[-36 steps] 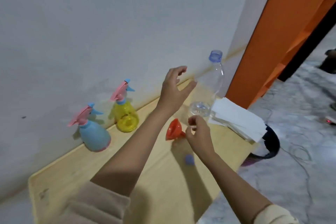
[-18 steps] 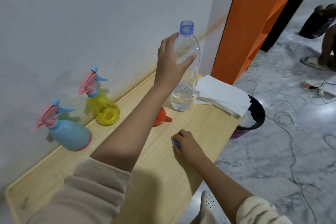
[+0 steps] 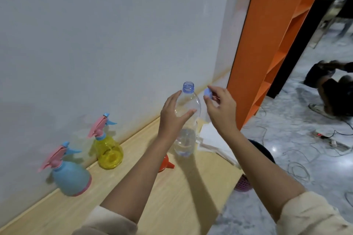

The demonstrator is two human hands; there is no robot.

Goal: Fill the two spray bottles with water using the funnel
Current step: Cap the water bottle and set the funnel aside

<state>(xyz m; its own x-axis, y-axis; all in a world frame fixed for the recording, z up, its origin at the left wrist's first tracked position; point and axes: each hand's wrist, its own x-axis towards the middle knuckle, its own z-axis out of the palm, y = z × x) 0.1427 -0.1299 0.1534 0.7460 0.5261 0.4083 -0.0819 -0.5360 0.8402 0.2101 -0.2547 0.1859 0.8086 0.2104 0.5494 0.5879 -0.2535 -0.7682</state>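
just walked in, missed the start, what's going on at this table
A person's left hand grips a clear water bottle near its top while the right hand pinches its blue cap beside the open neck. The bottle holds a little water. The blue spray bottle and yellow spray bottle stand by the wall with spray heads on, and the orange funnel lies on the table.

No readable text, label, brand or number shows on any bottle, surface or wall here
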